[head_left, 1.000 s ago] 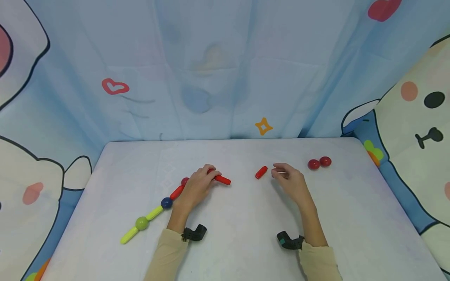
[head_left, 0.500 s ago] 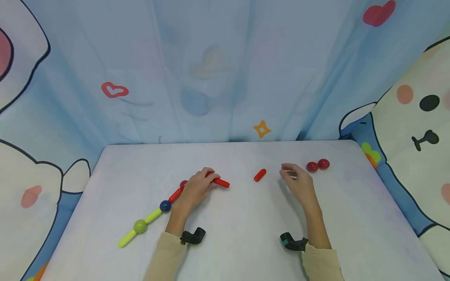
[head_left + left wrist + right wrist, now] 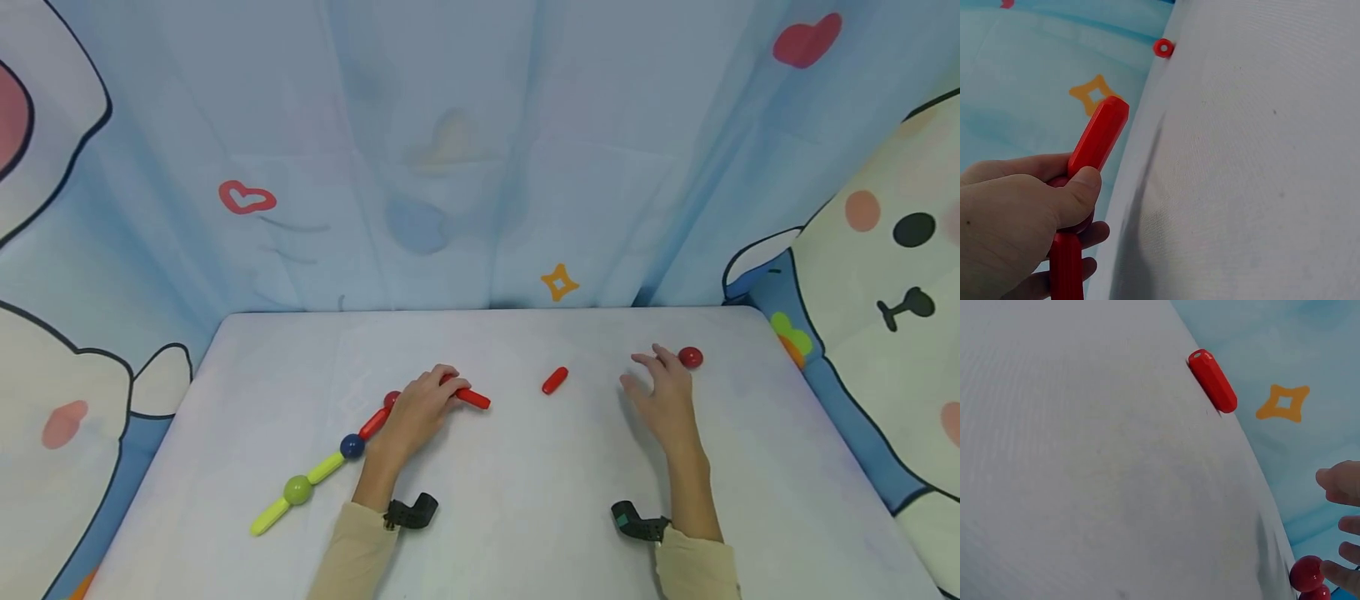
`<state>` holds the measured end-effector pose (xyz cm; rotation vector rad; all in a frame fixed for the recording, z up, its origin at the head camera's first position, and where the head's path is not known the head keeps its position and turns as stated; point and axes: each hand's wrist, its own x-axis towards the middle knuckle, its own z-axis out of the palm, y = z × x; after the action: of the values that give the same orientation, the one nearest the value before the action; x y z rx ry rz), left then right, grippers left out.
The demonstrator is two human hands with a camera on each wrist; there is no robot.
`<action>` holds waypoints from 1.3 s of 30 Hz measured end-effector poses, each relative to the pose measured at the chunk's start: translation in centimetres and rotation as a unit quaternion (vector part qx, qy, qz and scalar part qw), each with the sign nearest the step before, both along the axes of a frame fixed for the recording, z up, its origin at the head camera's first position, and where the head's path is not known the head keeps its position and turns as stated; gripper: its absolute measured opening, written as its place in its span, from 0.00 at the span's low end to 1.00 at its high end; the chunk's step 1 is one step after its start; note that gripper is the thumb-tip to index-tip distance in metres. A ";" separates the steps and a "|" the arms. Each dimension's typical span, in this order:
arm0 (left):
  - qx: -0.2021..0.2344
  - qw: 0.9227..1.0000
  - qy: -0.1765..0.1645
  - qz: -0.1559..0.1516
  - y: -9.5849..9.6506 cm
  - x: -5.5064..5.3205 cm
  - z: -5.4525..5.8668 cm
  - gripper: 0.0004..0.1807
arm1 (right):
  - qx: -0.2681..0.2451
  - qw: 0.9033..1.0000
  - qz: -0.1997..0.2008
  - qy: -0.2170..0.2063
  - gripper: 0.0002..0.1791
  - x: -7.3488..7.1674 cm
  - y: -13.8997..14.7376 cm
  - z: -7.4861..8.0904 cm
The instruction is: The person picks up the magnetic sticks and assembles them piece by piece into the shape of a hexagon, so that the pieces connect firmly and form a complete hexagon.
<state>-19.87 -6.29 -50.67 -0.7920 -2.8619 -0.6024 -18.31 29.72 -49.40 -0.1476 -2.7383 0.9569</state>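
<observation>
My left hand (image 3: 418, 417) grips the upper end of a bead strand, with thumb and fingers around a dark red round bead (image 3: 1060, 182) between two red tube beads. One red tube bead (image 3: 1099, 134) sticks out past the fingertips. Down the strand follow a blue round bead (image 3: 352, 446), a lime tube bead (image 3: 327, 468), a green round bead (image 3: 297, 490) and another lime tube. My right hand (image 3: 667, 402), fingers spread and holding nothing, is over the table beside two red round beads (image 3: 1307, 573). In the head view it hides one; the other red bead (image 3: 691, 357) shows past its fingers.
A loose red tube bead (image 3: 555, 380) with a hole through it lies on the white table (image 3: 525, 492) between the hands. Behind the table's back edge hangs a blue printed curtain (image 3: 450, 233).
My right hand has moved right, away from the loose red tube bead to the red round beads, and its fingers have spread. My left hand keeps its grip on the strand.
</observation>
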 end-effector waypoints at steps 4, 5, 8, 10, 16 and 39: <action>-0.003 1.000 0.000 -0.001 -0.1 0.1 -0.1 0.17 | 0.038 0.998 0.008 -0.054 0.29 0.1 0.5 -0.6; -0.003 1.000 0.000 -0.001 -0.1 0.1 -0.1 0.17 | 0.043 0.997 0.013 -0.060 0.31 0.1 0.7 -0.8; -0.003 1.000 -0.004 0.000 0.0 0.1 0.0 0.17 | 0.054 0.996 0.027 -0.066 0.33 0.1 1.2 -1.1; -0.003 1.000 -0.006 0.001 0.0 0.1 0.1 0.17 | 0.055 0.996 0.033 -0.066 0.34 0.1 1.5 -1.3; -0.005 1.000 -0.005 0.002 0.0 0.1 0.2 0.17 | 0.057 0.995 0.025 -0.072 0.34 0.0 1.8 -1.3; -0.014 1.000 -0.002 0.004 -0.1 -0.1 -0.1 0.16 | 0.030 0.991 -0.059 -0.120 0.22 0.0 1.3 -0.6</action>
<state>-19.93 -6.38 -50.75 -0.7832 -2.8821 -0.5662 -18.30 31.04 -49.99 -0.4358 -2.9311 0.8737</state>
